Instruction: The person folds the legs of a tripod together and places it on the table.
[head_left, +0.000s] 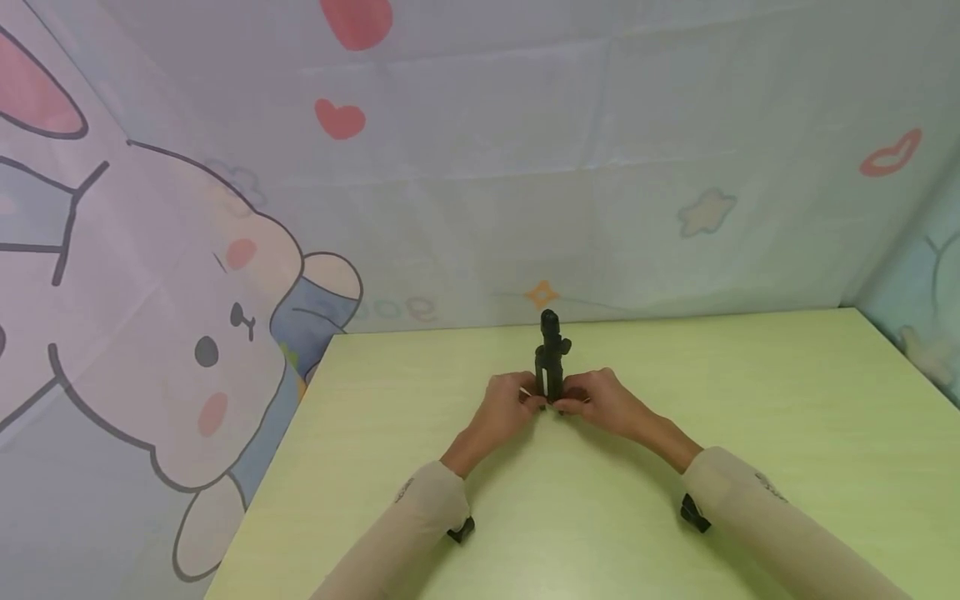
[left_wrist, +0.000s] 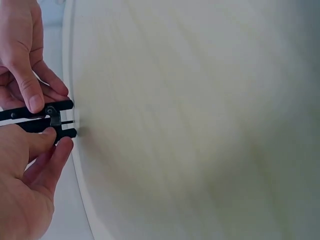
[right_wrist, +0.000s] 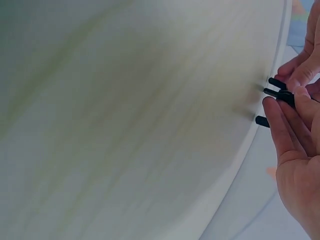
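black stand (head_left: 551,363) is upright over the far part of the counter (head_left: 757,392); whether its feet (left_wrist: 68,133) touch down, i cannot tell. your left hand (head_left: 507,407) pinches its lower part, and your right hand (head_left: 606,403) pinches it from the opposite side.

A pale yellow-green desk (head_left: 750,383) spreads across six o'clock in the head view, with a printed cloth (head_left: 487,217) hanging behind it at twelve. The print shows a big cartoon rabbit (head_left: 165,333) at nine, a red heart (head_left: 341,121) near eleven and a star (head_left: 707,212) between two and three.
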